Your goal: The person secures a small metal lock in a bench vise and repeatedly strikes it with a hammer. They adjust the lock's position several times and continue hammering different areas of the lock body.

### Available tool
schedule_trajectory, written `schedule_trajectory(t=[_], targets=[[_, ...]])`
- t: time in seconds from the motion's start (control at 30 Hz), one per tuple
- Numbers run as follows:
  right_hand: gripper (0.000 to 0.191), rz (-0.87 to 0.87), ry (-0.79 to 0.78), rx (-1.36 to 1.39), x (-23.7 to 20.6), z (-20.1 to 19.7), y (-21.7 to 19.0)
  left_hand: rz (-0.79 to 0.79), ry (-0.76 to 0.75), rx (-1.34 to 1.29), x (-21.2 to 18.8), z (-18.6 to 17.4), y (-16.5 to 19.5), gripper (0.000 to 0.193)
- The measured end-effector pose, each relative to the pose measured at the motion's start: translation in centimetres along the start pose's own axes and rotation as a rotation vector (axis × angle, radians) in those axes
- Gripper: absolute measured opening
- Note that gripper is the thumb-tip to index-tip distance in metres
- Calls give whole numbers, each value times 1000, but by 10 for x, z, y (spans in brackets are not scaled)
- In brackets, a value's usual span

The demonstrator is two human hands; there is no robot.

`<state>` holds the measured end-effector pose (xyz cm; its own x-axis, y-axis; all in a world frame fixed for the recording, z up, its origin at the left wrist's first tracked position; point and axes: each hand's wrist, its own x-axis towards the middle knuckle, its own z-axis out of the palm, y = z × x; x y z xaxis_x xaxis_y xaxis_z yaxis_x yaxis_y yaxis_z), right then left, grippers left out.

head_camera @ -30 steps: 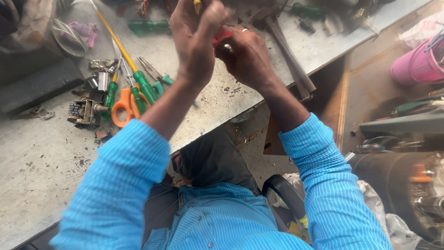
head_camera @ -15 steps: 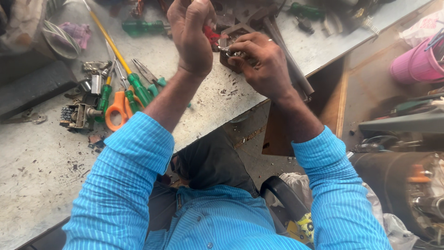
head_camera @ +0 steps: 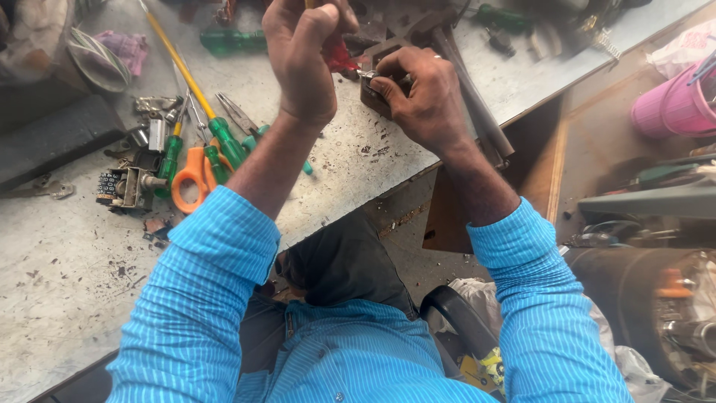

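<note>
My left hand (head_camera: 302,56) is closed around a tool with a red handle (head_camera: 339,56), held upright above the grey workbench (head_camera: 350,160). Its tip points toward a small dark metal part (head_camera: 371,93). My right hand (head_camera: 425,97) grips that part against the bench top, fingers curled over it, a ring on one finger. Both arms wear blue striped sleeves. Most of the part is hidden under my right hand.
Green-handled screwdrivers (head_camera: 224,142), orange-handled scissors (head_camera: 190,175) and pliers (head_camera: 239,116) lie left of my hands. A small metal component (head_camera: 127,186) sits further left. A pink bucket (head_camera: 671,104) stands at right, a hammer handle (head_camera: 477,112) beside my right hand.
Both hands have dropped slightly in view and closer to the bench. My right hand has settled over the small part while my left keeps the tool upright.
</note>
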<state>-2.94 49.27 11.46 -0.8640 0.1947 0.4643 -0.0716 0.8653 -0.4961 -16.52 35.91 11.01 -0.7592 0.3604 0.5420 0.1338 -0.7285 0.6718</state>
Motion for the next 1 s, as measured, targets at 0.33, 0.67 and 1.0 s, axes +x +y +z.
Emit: schedule_trajectory(t=[0.33, 0.67, 1.0], targets=[[15, -113, -11, 28, 2, 9, 0, 238, -123, 44, 4, -3, -18, 11], [37, -144, -124, -126, -20, -17, 5, 249, -162, 88, 4, -4, -11, 13], [29, 60, 6, -197, -5, 1, 5, 197, -146, 74, 6, -2, -15, 15]])
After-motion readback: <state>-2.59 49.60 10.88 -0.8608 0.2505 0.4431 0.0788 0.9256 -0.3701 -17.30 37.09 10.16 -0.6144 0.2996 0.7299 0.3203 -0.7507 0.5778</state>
